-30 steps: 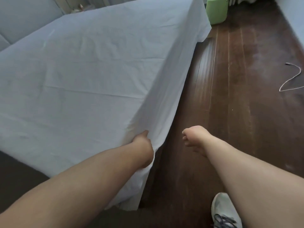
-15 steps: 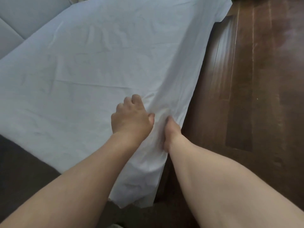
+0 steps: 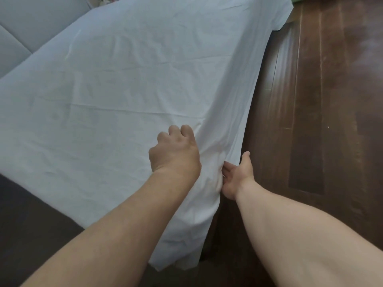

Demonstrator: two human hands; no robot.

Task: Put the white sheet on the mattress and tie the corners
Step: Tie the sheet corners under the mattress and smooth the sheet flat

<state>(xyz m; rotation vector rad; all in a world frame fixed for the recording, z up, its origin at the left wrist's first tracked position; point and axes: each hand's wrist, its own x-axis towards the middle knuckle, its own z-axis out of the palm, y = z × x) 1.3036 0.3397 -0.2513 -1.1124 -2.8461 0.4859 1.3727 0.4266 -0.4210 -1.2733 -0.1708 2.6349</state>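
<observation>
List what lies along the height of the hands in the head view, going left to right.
white sheet → left hand, fist on the sheet → draped sheet edge → right hand, open against that edge → dark wooden floor.

View: one head-worn wide-angle camera, no second view
Facing: forward and down, along the bed's right edge
Nearness: close; both forearms fill the lower frame
Left of frame: white sheet
Right of frame: dark wooden floor
</observation>
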